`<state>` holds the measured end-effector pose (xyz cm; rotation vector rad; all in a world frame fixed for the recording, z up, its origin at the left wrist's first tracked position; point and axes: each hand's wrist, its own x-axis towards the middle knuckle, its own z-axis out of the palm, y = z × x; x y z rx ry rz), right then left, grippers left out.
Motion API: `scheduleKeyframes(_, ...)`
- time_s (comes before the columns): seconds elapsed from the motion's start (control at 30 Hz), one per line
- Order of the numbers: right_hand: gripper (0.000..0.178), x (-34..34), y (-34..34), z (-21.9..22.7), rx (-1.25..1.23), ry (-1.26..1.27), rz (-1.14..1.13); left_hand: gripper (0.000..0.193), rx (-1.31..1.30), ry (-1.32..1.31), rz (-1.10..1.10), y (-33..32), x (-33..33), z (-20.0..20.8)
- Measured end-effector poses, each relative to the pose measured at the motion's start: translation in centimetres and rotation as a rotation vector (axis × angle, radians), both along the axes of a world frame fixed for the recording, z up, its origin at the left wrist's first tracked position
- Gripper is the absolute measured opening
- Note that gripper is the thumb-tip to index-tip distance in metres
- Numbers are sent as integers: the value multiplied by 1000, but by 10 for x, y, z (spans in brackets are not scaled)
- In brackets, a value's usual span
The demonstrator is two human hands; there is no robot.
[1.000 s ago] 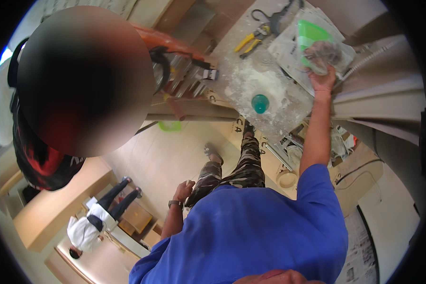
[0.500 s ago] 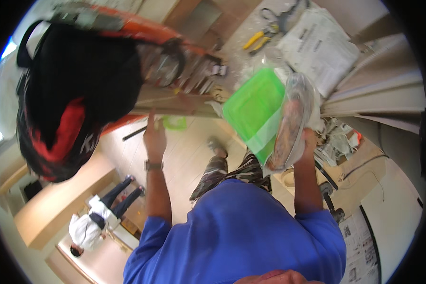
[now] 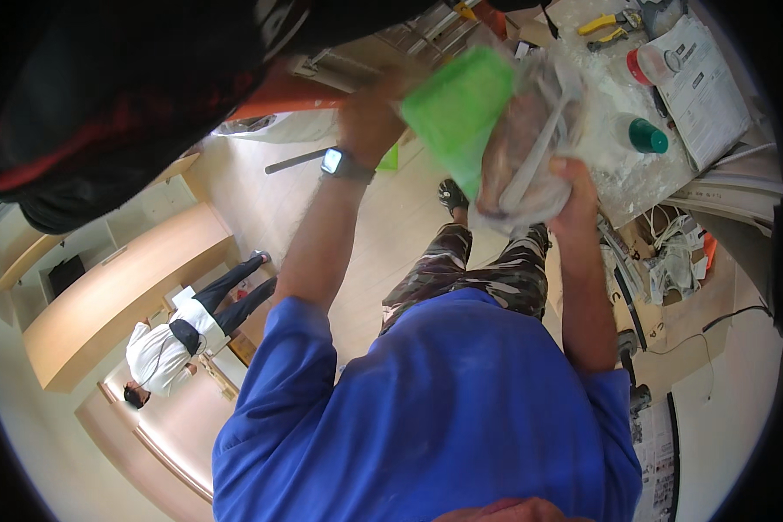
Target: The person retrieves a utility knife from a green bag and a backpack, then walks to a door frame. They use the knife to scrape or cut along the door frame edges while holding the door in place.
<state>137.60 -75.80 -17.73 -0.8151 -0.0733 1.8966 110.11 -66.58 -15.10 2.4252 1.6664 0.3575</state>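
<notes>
With right hand (image 3: 572, 193), gripping clear bag (image 3: 531, 130) by its lower right edge, between both hands; with left hand (image 3: 376, 115), blurred, near left edge of green plastic (image 3: 461, 109), cannot tell whether grasping. Beyond right hand, edge of dusty table (image 3: 619, 180), farther right, green cup (image 3: 648, 137). Between forearms (image 3: 317, 244), open room over floor (image 3: 370, 248).

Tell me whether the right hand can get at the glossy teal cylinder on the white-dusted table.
Probably not as it is: the right hand is occupied gripping a clear plastic bag. Otherwise the way looks free; nothing visible covers the teal cylinder.
</notes>
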Motion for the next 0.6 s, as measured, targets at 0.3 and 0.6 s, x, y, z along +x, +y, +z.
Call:
scheduleKeyframes(0.3,29,-46,120,6,124,-213,48,23,-253,250,169,-35,-27,-20)
scheduleKeyframes(0.6,23,-95,198,12,264,-192,-75,55,-511,75,231,-86,-50,-36)
